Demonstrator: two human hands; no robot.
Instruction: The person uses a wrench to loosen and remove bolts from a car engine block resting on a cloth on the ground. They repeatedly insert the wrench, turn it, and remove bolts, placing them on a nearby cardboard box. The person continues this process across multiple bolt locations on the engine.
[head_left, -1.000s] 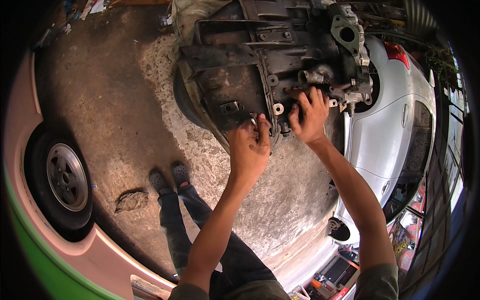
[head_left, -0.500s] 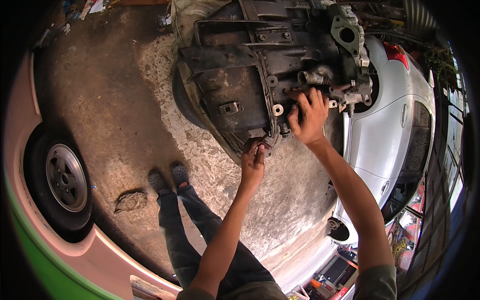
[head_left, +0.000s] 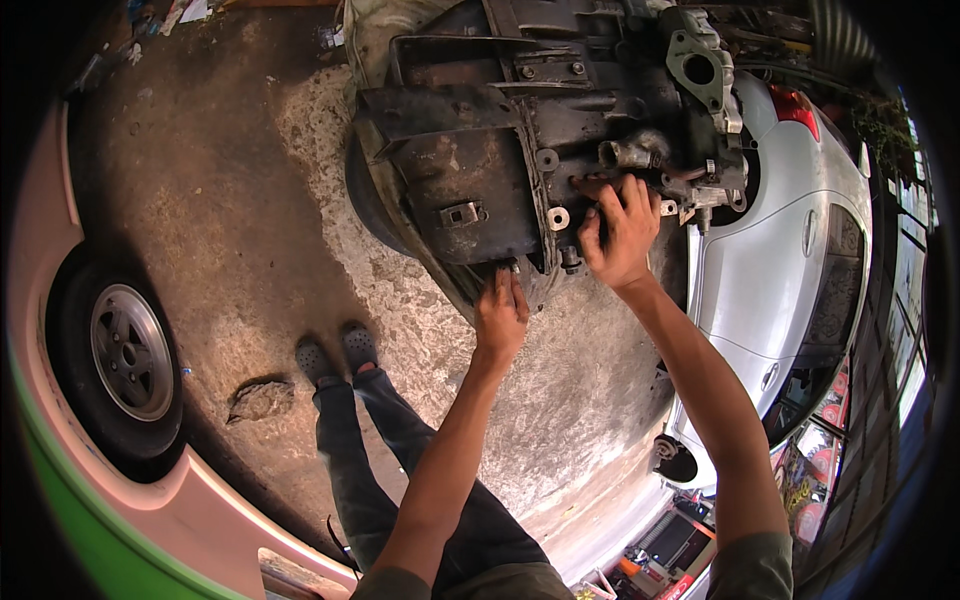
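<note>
A large, dark, greasy gearbox (head_left: 465,165) with a wide bell housing at its left end fills the upper middle of the view. My left hand (head_left: 502,308) reaches up to the near lower edge of the housing. Its fingers are pinched together at a small, shiny bit by the rim; what they hold is mostly hidden. To the right, my right hand (head_left: 622,240) grips the near side of the gearbox casing with bent fingers, its thumb pointing down the side. A pale round lug with a hole (head_left: 559,218) and a dark plug (head_left: 570,260) lie just left of it.
A silver car (head_left: 770,270) stands close on the right. On the left is a pinkish vehicle body with a wheel (head_left: 130,340). The stained concrete floor (head_left: 250,200) has a flattened rag-like scrap (head_left: 262,400) on it. A metal flange (head_left: 697,68) sticks up at the gearbox's right end.
My left hand has moved slightly up and left to the housing's lower edge; the small dark reddish thing in its fingers no longer shows. My right hand stays on the casing.
</note>
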